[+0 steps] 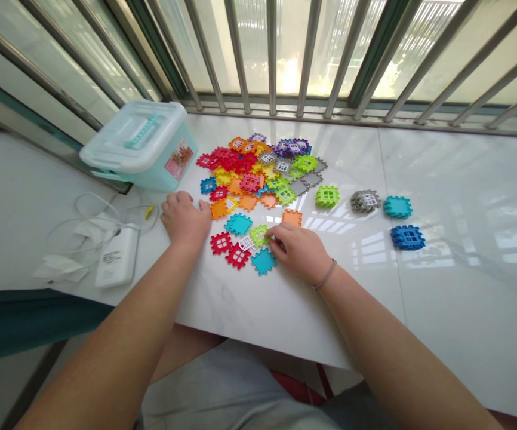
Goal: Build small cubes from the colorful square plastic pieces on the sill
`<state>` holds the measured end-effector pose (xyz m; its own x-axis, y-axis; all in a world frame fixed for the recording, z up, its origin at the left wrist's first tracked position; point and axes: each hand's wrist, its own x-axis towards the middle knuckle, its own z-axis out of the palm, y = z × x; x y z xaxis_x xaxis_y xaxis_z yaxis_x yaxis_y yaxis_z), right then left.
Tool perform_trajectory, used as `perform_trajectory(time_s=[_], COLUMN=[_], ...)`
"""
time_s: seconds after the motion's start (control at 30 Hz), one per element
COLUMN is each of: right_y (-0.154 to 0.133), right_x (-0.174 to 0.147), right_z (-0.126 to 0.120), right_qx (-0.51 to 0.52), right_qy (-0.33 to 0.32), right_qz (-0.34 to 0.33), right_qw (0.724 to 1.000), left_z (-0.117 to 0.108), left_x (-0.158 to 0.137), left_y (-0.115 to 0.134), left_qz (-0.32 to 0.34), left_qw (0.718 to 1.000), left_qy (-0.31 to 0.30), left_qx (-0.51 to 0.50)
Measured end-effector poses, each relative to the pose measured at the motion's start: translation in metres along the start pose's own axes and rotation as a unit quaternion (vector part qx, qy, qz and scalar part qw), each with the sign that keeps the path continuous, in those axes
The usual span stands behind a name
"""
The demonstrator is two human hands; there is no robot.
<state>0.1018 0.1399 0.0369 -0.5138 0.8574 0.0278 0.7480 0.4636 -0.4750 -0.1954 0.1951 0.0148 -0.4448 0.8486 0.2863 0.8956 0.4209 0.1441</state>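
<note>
One lime-green window tile [258, 235], just below frame centre, is pinched at its right edge by my right hand [276, 239]. I'd lift straight, so its teeth clear the white window piece [246, 243] beside it. Roughly square, it shows no long axis; its face points mostly up. Left of centre, my left hand [185, 218] hides its grip; I cannot tell.

Wht glossy slab [473, 310], seam [399, 275] on R side, window refl. showing on surface. Metal bars [271, 60] along far edge, window [291, 36] behind w/ bright daylight thru. Dk teal cloth [30, 319], lower L.
</note>
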Motion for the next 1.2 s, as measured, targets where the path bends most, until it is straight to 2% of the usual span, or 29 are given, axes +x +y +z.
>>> perform_trajectory(time_s=[1.2], right_y=[-0.001], right_x=[-0.0013], right_z=[-0.0033], right_qx=[0.0], right_qy=[-0.01], right_qz=[-0.002], right_qw=[1.0], left_z=[-0.0002], left_x=[0.0005], left_y=[0.001], left_qz=[-0.01], left_qw=[1.0], left_qy=[-0.006], left_qx=[-0.002])
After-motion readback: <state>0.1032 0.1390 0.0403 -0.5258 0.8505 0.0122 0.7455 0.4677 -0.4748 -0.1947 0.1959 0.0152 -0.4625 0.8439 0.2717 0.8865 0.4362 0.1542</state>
